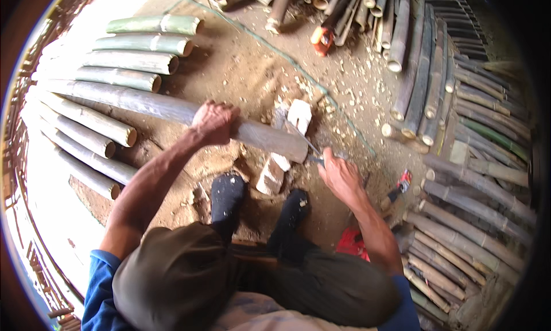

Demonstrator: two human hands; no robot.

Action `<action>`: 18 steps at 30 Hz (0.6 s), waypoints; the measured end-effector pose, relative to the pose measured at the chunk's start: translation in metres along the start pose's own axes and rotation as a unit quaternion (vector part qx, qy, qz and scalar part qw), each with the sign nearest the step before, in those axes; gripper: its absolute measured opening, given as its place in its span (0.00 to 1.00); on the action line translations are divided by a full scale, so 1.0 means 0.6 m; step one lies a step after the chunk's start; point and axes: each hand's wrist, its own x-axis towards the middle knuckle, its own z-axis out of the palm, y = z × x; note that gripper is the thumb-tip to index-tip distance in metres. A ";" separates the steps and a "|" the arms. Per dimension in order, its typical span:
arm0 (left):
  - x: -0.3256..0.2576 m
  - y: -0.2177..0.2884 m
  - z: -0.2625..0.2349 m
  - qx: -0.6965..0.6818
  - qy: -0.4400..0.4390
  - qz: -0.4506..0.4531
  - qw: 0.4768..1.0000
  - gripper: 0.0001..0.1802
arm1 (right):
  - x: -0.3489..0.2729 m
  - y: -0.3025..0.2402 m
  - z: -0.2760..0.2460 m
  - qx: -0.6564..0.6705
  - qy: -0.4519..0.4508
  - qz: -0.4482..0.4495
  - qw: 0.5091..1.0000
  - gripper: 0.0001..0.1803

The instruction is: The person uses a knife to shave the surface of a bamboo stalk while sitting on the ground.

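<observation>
A thick grey bamboo pole (267, 137) runs from the far left toward the middle, its cut end resting near pale blocks. My left hand (215, 122) is wrapped over the pole, a little way back from that end. In my right hand (342, 175) is a knife (310, 145) with a thin blade, which lies close against the pole's cut end; whether it touches cannot be made out. Beneath and beside the end are a pale block (271, 177) and a white block (299, 114).
More bamboo poles (138, 44) lie fanned out on the left. Stacks of bamboo (459, 233) line the right and the back. A green hose or rope (287, 59) crosses the dirt floor. An orange object (322, 41) and a red item (351, 243) lie among wood chips.
</observation>
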 end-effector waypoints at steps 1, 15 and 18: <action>-0.012 -0.013 0.022 -0.006 -0.012 -0.006 1.000 0.20 | -0.007 -0.031 -0.023 -0.007 -0.019 -0.002 1.000 0.14; -0.010 -0.032 -0.013 0.005 -0.070 0.042 0.997 0.41 | -0.013 -0.066 -0.058 0.060 0.069 -0.042 0.995 0.16; -0.004 -0.072 -0.025 -0.047 -0.212 -0.010 0.976 0.38 | -0.017 -0.098 -0.077 0.165 0.179 -0.120 0.962 0.15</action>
